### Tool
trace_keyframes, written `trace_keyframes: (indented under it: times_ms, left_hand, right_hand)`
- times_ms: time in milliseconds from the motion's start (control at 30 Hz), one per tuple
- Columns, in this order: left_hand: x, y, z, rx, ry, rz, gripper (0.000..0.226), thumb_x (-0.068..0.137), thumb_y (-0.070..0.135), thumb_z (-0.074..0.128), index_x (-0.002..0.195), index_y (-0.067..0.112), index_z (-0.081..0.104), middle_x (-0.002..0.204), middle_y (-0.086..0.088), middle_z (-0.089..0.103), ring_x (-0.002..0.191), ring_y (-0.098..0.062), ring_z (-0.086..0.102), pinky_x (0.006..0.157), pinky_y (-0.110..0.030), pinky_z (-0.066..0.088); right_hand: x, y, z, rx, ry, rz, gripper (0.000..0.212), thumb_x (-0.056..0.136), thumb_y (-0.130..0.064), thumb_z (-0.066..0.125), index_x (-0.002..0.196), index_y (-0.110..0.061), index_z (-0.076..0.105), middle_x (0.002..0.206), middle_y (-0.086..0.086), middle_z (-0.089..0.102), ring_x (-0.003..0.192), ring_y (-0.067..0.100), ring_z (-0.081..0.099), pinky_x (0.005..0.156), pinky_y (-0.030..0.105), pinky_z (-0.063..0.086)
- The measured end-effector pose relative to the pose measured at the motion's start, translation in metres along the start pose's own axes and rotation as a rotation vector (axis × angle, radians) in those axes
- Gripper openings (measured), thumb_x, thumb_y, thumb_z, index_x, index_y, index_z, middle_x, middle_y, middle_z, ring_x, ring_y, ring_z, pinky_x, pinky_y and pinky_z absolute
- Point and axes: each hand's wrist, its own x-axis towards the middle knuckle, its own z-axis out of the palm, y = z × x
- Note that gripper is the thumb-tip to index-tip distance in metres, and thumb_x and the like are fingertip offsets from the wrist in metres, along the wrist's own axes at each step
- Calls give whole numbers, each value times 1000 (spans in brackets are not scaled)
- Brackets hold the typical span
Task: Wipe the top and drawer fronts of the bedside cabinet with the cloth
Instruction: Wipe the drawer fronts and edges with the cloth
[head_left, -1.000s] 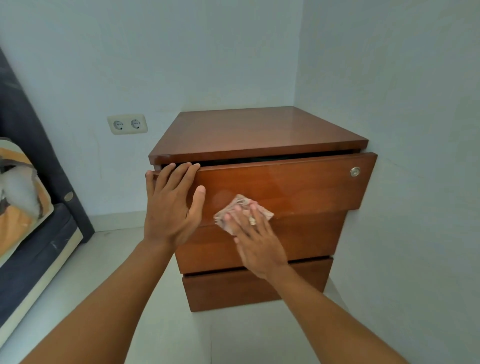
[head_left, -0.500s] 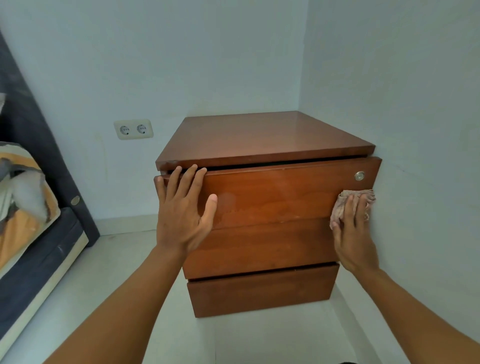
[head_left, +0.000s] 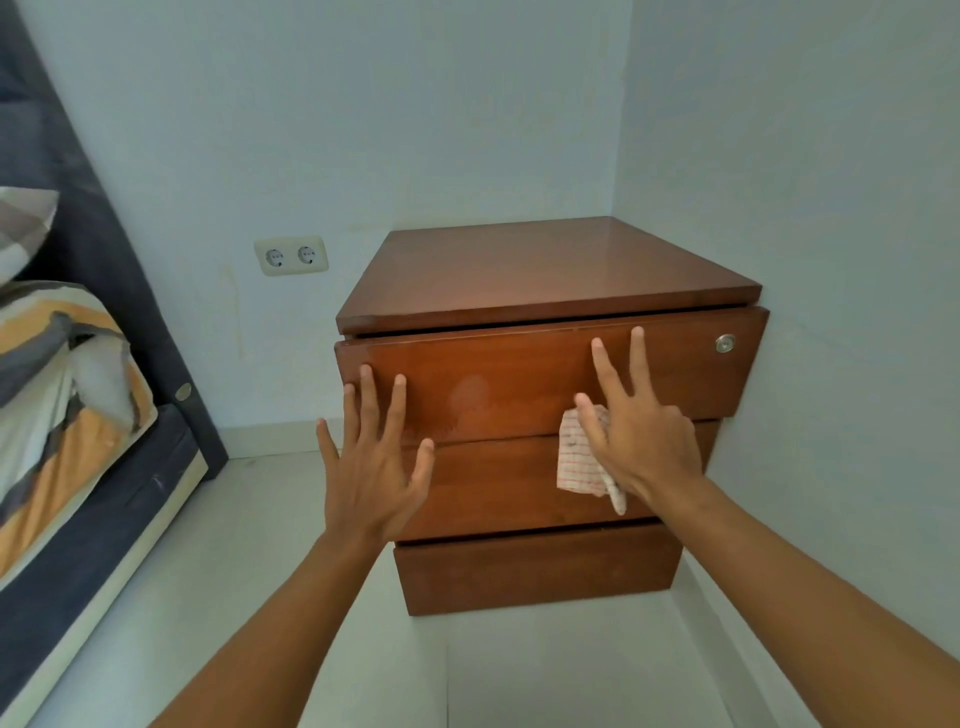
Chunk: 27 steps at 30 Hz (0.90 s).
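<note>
Left hand (head_left: 371, 467) fingers spread; right hand (head_left: 641, 441) pinches the cloth (head_left: 579, 462). Top drawer front (head_left: 493, 384) looks damp to me, lower fronts (head_left: 493, 486) unwiped.

Left hand (head_left: 371, 467): open, palm facing the bedside cabinet (head_left: 545, 265), all five digits straight and spread. The fingertips lie over the left part of the cabinet's top drawer front; contact cannot be confirmed. Left forearm: bare, reaching from the lower left toward the cabinet's left front edge.

Right hand (head_left: 641, 436): positioned over the right half of the cabinet front, at the seam between the top and middle drawers. The index and middle fingers (head_left: 636, 364) are straight and splayed upward (a V shape). The thumb pinches the cloth (head_left: 574, 460) against the palm side, and the cloth hangs below the hand. Right forearm: bare, entering from the lower right.
</note>
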Motion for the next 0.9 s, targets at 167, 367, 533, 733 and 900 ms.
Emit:
trace_keyframes:
  times_ms: [167,367,533,733,900]
  left_hand:
    - [21,-6,5,82,-87,12,80,94,68,22,161,36,-7,167,0,-26,157,-28,-10,121,-66,-3]
    - [22,-10,3,110,-103,6,85,90,74,27,161,38,-1,169,1,-19,157,-28,-6,117,-64,-10]
    - [-8,-28,9,52,-39,-85,68,89,60,40,148,26,43,152,-4,48,140,-27,41,114,-57,30]
    - [-13,-48,41,50,-280,-159,77,92,69,27,157,28,27,164,-2,31,148,-28,33,114,-56,32]
    - [-5,-37,45,90,-318,-151,81,90,74,23,157,28,23,162,-2,30,141,-33,38,112,-60,32]
  right_hand:
    - [10,0,10,-135,-150,19,80,94,-77,14,161,-39,-8,171,11,-15,48,12,53,44,23,51]
    - [4,4,12,-96,-181,3,77,97,-71,27,161,-41,-5,171,10,-16,49,13,54,42,20,41]
    - [-26,5,31,-56,-343,25,72,97,-67,35,158,-31,23,168,4,19,77,23,72,56,25,48]
    - [-29,6,54,-104,-458,94,73,99,-67,33,160,-30,18,169,6,17,108,36,70,82,42,58]
    - [-26,5,63,-89,-469,121,70,100,-64,35,159,-30,19,166,7,21,107,39,69,82,43,58]
